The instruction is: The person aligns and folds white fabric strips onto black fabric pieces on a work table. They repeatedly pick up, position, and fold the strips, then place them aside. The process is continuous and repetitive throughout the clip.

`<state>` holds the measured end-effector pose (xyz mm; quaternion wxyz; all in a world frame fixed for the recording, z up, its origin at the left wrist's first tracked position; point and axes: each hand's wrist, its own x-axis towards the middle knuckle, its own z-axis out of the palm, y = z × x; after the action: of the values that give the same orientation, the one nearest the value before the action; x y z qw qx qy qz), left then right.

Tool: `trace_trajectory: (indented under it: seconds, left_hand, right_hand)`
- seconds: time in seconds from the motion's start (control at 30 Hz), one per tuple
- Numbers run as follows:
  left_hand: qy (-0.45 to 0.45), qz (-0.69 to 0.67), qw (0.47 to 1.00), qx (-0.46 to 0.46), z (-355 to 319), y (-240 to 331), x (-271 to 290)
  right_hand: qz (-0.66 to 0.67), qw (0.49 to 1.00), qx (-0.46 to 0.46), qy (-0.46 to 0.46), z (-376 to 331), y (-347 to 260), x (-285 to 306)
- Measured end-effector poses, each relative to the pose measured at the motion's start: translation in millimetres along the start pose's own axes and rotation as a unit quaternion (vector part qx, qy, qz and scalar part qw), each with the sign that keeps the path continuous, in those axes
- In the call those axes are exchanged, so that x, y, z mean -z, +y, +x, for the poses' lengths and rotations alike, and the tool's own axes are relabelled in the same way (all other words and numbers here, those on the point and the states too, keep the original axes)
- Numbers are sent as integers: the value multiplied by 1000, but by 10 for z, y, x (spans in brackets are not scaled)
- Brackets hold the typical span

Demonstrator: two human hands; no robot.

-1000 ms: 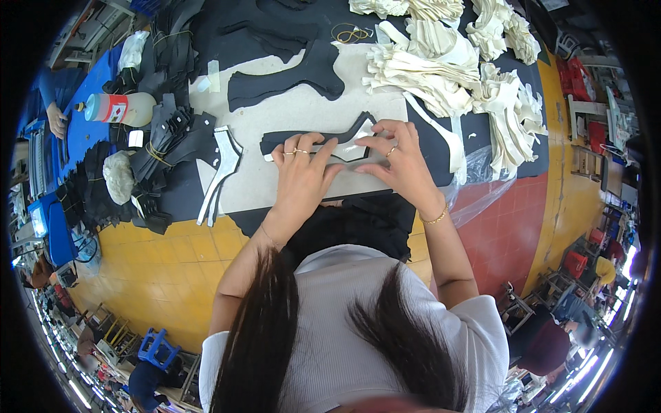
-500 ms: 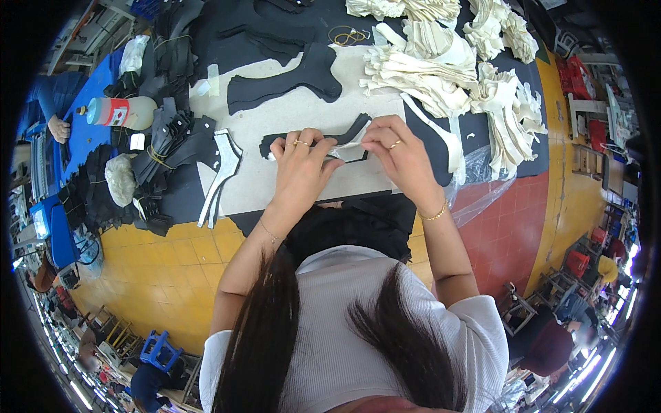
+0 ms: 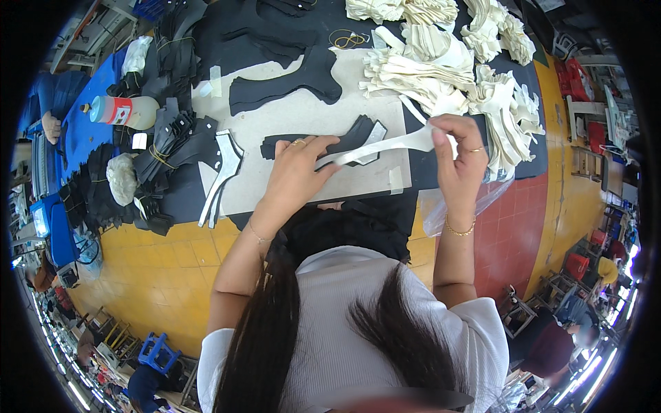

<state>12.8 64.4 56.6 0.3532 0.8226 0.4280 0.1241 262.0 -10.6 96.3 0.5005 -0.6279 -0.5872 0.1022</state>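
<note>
My right hand point(image 3: 460, 155) is closed on the wide end of a cream curved fabric piece point(image 3: 385, 145), which stretches leftward above the board. My left hand point(image 3: 297, 168) lies over a small stack of black curved fabric pieces point(image 3: 351, 134), fingers stretched and thumb apart, close to the cream piece's narrow end. Whether the thumb touches that end I cannot tell. Under the cream piece, a white-faced piece with a dark edge point(image 3: 374, 138) sits against the black stack. All of this rests on a pale grey board point(image 3: 241, 180) taped to the table.
Bundles of cream pieces point(image 3: 420, 76) fill the right side. Larger black pieces point(image 3: 282, 89) lie beyond the board. Left stand a bottle point(image 3: 131, 112), tied black bundles point(image 3: 165, 148) and white-and-black curved pieces point(image 3: 224, 172). A co-worker's hand point(image 3: 51, 128) shows far left.
My right hand has moved right from beside my left hand. It now holds the cream curved piece that lay at the board's right edge. My left hand has barely moved.
</note>
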Motion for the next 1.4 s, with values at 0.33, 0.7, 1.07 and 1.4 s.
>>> trace_trajectory:
  seconds: [0.33, 0.7, 1.07, 1.4]
  left_hand:
    - [-117, -190, 969, 106, 51, -58, 58]
    - [147, -254, 946, 135, -1045, -527, 779]
    - [100, -396, 904, 124, -1018, -632, 366]
    - [49, -510, 824, 241, -822, -638, 148]
  right_hand:
    - [158, 971, -55, 172, 52, -122, 202]
    - [115, 978, -177, 8, -11, -68, 202]
    - [408, 831, -290, -244, -338, -409, -516]
    - [265, 867, -345, -242, -489, 13, -697]
